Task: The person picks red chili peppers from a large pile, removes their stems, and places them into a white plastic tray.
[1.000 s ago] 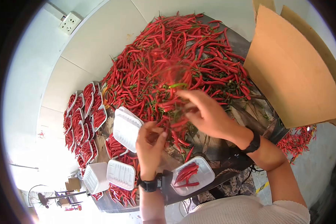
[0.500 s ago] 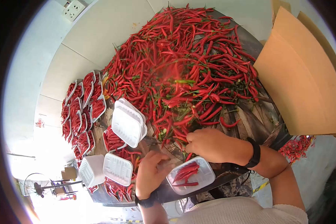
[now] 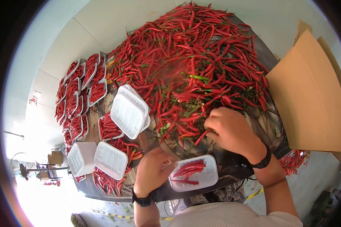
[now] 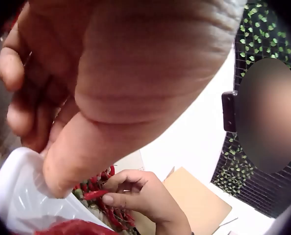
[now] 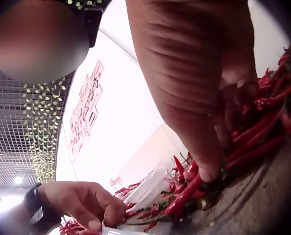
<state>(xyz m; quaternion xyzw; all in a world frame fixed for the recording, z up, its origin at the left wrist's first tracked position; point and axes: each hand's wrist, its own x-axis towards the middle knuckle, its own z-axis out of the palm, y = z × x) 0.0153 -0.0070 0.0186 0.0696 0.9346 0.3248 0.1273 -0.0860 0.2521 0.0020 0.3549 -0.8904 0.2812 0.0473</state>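
My left hand (image 3: 152, 171) pinches the rim of a white plastic tray (image 3: 208, 177) at the table's front edge, thumb on the inner side and fingers outside in the left wrist view. A few red chili peppers (image 3: 189, 169) lie together in that tray. Up and to the right, my right hand (image 3: 233, 130) is at the near edge of a big heap of red chili peppers (image 3: 201, 41). Its thumb and fingers pinch one red chili pepper (image 4: 94, 195), whose tip points down and left in the head view.
Filled trays of peppers (image 3: 97, 90) are stacked at the left. Empty white trays (image 3: 128, 113) stand between them and the heap, with a nested stack (image 3: 81, 160) and a single tray (image 3: 110, 160) nearer. A tall cardboard box (image 3: 310, 90) borders the table's right side.
My right hand drew back from the heap to its near edge, then shifted right and now pinches a pepper. My left hand came down to the tray's rim. The head view has shifted.
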